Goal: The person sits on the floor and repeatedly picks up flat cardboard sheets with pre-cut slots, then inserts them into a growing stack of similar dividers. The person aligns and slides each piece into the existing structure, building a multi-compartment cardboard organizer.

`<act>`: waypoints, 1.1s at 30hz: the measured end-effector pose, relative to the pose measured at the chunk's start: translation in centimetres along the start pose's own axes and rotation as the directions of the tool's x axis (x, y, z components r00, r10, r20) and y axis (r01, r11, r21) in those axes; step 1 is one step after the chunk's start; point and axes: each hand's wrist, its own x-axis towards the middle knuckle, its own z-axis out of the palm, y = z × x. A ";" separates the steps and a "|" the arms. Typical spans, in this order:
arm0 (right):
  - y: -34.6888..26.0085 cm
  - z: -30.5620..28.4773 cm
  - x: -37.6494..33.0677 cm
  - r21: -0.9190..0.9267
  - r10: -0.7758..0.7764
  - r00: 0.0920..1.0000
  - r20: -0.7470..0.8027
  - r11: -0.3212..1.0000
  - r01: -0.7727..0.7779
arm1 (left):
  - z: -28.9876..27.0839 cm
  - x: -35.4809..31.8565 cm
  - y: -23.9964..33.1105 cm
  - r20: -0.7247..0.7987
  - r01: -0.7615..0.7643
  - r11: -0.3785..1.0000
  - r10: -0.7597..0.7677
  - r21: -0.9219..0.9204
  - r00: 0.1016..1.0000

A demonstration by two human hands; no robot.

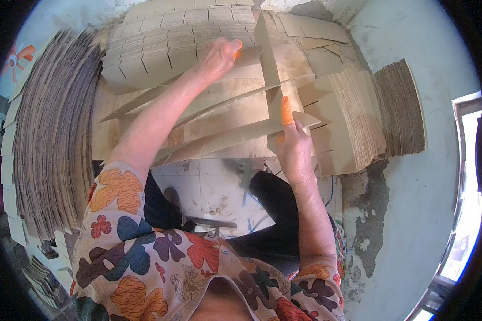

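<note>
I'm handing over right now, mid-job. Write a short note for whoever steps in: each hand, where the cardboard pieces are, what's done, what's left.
Left hand: reaching forward, resting on the long brown slotted cardboard strips, orange cot on a fingertip.
Right hand: pinching the upright brown cardboard cross strip where it meets the long strips; orange cot on the index finger.
Stock: stack of slotted cardboard pieces ahead, another slotted stack at right, a big pile of flat cardboard sheets at left.
Done: one cross strip stands slotted across several long strips.
Left: judging by the open slots, more cross strips seem needed to finish the grid.
</note>
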 end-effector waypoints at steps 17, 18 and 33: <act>3.8 -1.5 -0.1 -0.086 -0.183 0.979 0.084 0.978 0.190 | -0.7 -1.9 1.5 0.222 0.015 0.995 0.007 -0.098 0.975; 4.2 -0.1 -0.2 -0.083 -0.190 0.978 0.082 0.977 0.197 | 0.4 -2.6 0.5 0.275 0.038 0.991 -0.002 -0.125 0.961; 12.3 -6.9 0.4 -0.262 0.249 0.964 -0.095 0.928 -0.266 | -13.0 -12.9 7.3 0.101 0.095 0.994 -0.089 -0.059 0.991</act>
